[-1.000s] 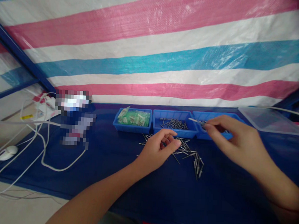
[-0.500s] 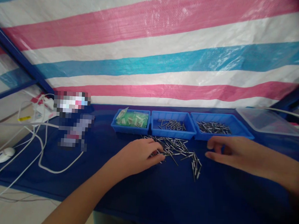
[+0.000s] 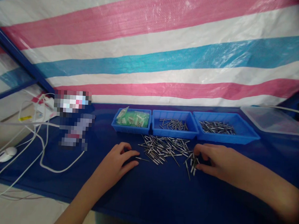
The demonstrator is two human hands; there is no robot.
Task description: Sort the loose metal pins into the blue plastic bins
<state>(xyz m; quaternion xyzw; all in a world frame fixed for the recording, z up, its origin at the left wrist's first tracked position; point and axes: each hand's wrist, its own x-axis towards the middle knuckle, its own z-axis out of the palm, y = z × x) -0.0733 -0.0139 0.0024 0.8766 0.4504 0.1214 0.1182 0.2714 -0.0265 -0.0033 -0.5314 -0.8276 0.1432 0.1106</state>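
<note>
A loose pile of blind rivets, silver with thin dark stems, lies on the dark blue table. My left hand rests left of the pile, thumb and fingers apart. One stray rivet lies at its fingertips; whether they touch it I cannot tell. At the pile's right end, my right hand curves its parted thumb and fingers around a small cluster of rivets. Behind the pile, the middle blue bin and the right blue bin hold more rivets.
The left blue bin contains green-tinted plastic bags of small pieces. A translucent lid lies at the back right. White cables and a white plug-like device spread over the left side. A striped sheet hangs behind.
My left hand has moved left off the pile, uncovering rivets. My right hand has come left to the small cluster, whose rivets have shifted slightly left.
</note>
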